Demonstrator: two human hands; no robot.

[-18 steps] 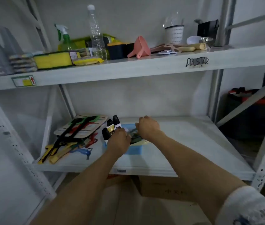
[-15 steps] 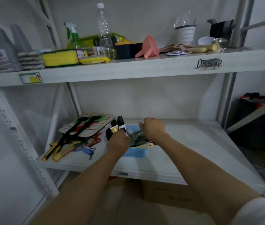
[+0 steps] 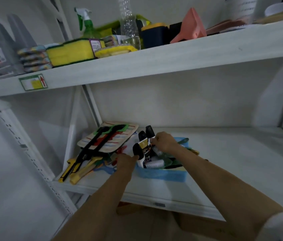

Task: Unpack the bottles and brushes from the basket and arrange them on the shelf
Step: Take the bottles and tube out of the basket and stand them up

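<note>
A blue basket (image 3: pixel 165 174) sits on the lower shelf (image 3: pixel 232 159), left of centre. Three small bottles with black caps (image 3: pixel 142 136) stick up at its left end. My left hand (image 3: pixel 126 161) is closed around the foot of the nearest bottle (image 3: pixel 138 151). My right hand (image 3: pixel 164 142) reaches over the basket and pinches the white-labelled body of a bottle (image 3: pixel 148 148). A brush with white bristles (image 3: pixel 154 165) and green brushes (image 3: pixel 173 162) lie in the basket, partly hidden by my right forearm.
Left of the basket lies a pile of tongs, a striped mat (image 3: pixel 109 138) and yellow-handled tools (image 3: pixel 78 171). The upper shelf (image 3: pixel 172 60) holds sponges, a green spray bottle (image 3: pixel 86 23), a clear bottle, a pink funnel (image 3: pixel 192 25). A steel upright stands at far right.
The view has come closer and tilted down. My right hand has moved left from the basket's middle onto the bottles. My left hand has slid lower on them.
</note>
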